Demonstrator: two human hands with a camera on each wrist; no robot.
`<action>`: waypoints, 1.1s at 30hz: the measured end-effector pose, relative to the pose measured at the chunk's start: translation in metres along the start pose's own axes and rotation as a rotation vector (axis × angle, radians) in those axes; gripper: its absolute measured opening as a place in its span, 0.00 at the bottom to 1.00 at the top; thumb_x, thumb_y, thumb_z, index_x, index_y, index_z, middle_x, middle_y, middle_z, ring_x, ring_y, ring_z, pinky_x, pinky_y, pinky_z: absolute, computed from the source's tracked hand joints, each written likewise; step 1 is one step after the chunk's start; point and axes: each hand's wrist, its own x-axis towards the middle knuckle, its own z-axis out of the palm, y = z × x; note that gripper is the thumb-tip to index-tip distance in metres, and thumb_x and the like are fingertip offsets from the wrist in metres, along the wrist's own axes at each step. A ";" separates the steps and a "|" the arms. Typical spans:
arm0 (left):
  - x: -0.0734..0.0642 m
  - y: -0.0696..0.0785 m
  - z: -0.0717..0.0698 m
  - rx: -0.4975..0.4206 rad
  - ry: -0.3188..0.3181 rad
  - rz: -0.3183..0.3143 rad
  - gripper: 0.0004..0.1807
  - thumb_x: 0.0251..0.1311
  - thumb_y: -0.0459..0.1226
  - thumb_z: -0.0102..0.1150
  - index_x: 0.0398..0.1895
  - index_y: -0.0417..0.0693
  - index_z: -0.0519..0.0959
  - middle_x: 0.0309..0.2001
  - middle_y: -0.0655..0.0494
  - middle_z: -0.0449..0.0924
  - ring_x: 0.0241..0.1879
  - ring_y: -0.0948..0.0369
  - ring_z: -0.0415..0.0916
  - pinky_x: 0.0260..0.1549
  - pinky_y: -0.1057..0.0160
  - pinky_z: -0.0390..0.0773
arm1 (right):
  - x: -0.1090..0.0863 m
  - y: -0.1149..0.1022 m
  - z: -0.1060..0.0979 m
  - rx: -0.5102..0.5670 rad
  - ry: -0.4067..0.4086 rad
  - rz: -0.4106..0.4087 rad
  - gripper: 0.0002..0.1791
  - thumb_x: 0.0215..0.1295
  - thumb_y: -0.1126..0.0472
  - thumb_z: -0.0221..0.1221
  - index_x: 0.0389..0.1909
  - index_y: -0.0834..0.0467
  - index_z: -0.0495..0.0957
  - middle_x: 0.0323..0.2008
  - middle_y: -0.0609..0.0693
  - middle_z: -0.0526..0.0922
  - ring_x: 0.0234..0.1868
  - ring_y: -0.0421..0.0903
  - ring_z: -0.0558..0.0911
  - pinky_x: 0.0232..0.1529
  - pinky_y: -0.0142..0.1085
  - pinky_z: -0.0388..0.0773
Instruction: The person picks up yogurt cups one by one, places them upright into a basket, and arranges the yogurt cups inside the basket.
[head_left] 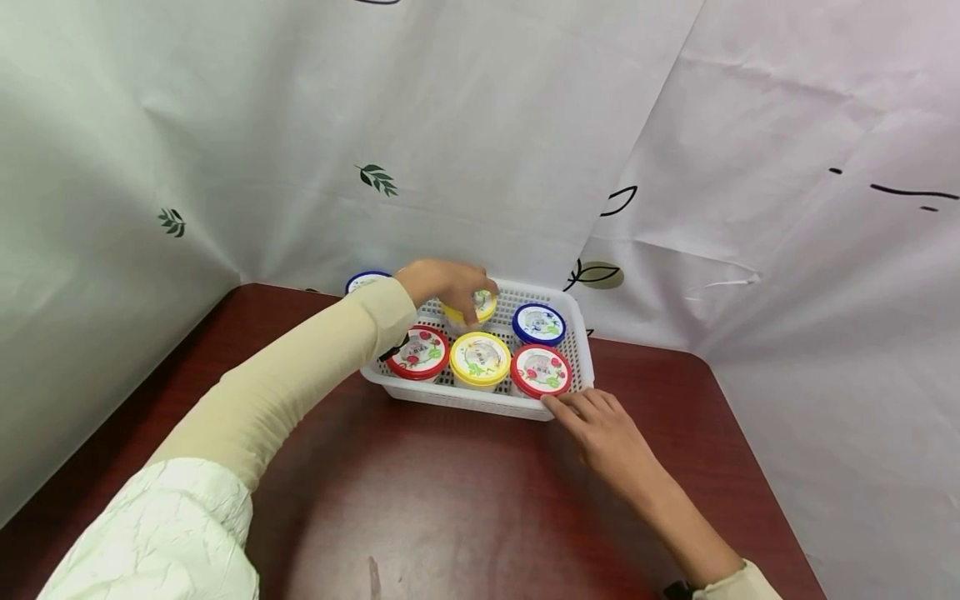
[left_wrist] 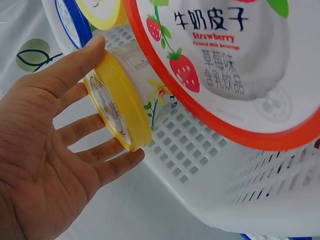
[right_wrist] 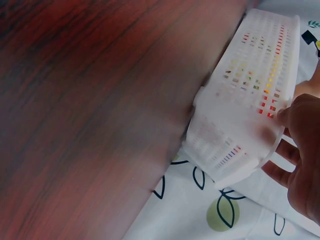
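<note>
A white plastic basket (head_left: 480,403) near the back of the table holds several lidded cups of milk drink. My left hand (head_left: 448,287) reaches into its back row and grips a yellow-lidded cup (left_wrist: 117,102) by the lid, thumb on one side of the rim and fingers round the other. In the left wrist view this cup stands beside a red-lidded strawberry cup (left_wrist: 220,65). With my right hand (head_left: 607,433) I hold the basket's front right corner, thumb outside the wall and fingers over the rim. Nearest that hand is another red-lidded cup (head_left: 542,371).
In front stands another yellow-lidded cup (head_left: 480,358); a blue-lidded cup (head_left: 538,324) is at the back right. One more blue-lidded cup (head_left: 366,281) stands outside the basket, back left, partly behind my arm. A patterned white sheet (head_left: 480,150) hangs behind the brown table (head_left: 420,500).
</note>
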 end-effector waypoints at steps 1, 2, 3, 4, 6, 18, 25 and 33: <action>0.001 0.001 0.000 0.002 -0.001 -0.004 0.46 0.75 0.51 0.73 0.91 0.62 0.62 0.89 0.46 0.60 0.86 0.45 0.63 0.85 0.39 0.66 | 0.000 0.000 0.000 -0.001 -0.001 0.001 0.34 0.57 0.77 0.71 0.66 0.57 0.85 0.50 0.52 0.90 0.49 0.52 0.87 0.58 0.52 0.87; 0.003 0.002 0.001 0.004 -0.003 -0.007 0.46 0.75 0.52 0.73 0.91 0.62 0.62 0.89 0.46 0.59 0.86 0.45 0.62 0.86 0.38 0.65 | 0.000 0.000 -0.001 -0.001 -0.002 0.001 0.34 0.56 0.77 0.71 0.66 0.57 0.85 0.50 0.52 0.90 0.49 0.52 0.87 0.58 0.52 0.87; 0.004 0.003 0.001 0.002 -0.004 -0.013 0.46 0.75 0.52 0.72 0.91 0.62 0.62 0.89 0.46 0.59 0.87 0.44 0.62 0.85 0.38 0.65 | 0.000 0.000 -0.001 -0.002 -0.005 0.003 0.34 0.56 0.77 0.71 0.66 0.57 0.85 0.50 0.52 0.90 0.49 0.52 0.87 0.58 0.52 0.87; 0.005 0.004 0.002 0.003 -0.005 -0.019 0.46 0.75 0.52 0.72 0.91 0.62 0.62 0.89 0.46 0.59 0.87 0.44 0.62 0.85 0.37 0.66 | 0.000 0.000 -0.001 -0.003 -0.007 0.004 0.34 0.56 0.77 0.72 0.66 0.57 0.85 0.50 0.52 0.90 0.49 0.52 0.87 0.58 0.52 0.87; 0.008 0.007 0.003 0.003 -0.007 -0.033 0.46 0.76 0.53 0.71 0.92 0.62 0.61 0.89 0.45 0.58 0.87 0.44 0.62 0.85 0.37 0.66 | -0.001 0.000 -0.001 -0.004 -0.010 0.005 0.35 0.56 0.77 0.72 0.67 0.57 0.85 0.50 0.52 0.90 0.49 0.52 0.87 0.58 0.52 0.87; 0.009 0.022 0.006 0.037 -0.002 -0.078 0.44 0.80 0.57 0.64 0.92 0.58 0.60 0.92 0.42 0.52 0.89 0.41 0.58 0.87 0.38 0.63 | -0.002 0.000 -0.002 0.002 -0.022 0.006 0.35 0.55 0.76 0.74 0.67 0.56 0.85 0.51 0.52 0.91 0.51 0.53 0.87 0.59 0.53 0.87; 0.010 0.027 0.009 0.045 0.003 -0.108 0.46 0.79 0.58 0.63 0.93 0.58 0.58 0.93 0.42 0.48 0.92 0.38 0.50 0.88 0.34 0.58 | -0.001 0.001 -0.002 -0.001 -0.019 0.000 0.35 0.56 0.76 0.74 0.67 0.57 0.85 0.51 0.53 0.91 0.51 0.53 0.87 0.59 0.53 0.87; 0.010 0.032 0.012 0.041 -0.001 -0.115 0.50 0.79 0.61 0.62 0.95 0.63 0.51 0.95 0.43 0.41 0.93 0.38 0.44 0.88 0.32 0.57 | -0.001 0.000 -0.002 0.011 -0.015 0.000 0.36 0.55 0.76 0.74 0.67 0.57 0.85 0.52 0.53 0.91 0.52 0.53 0.88 0.59 0.53 0.87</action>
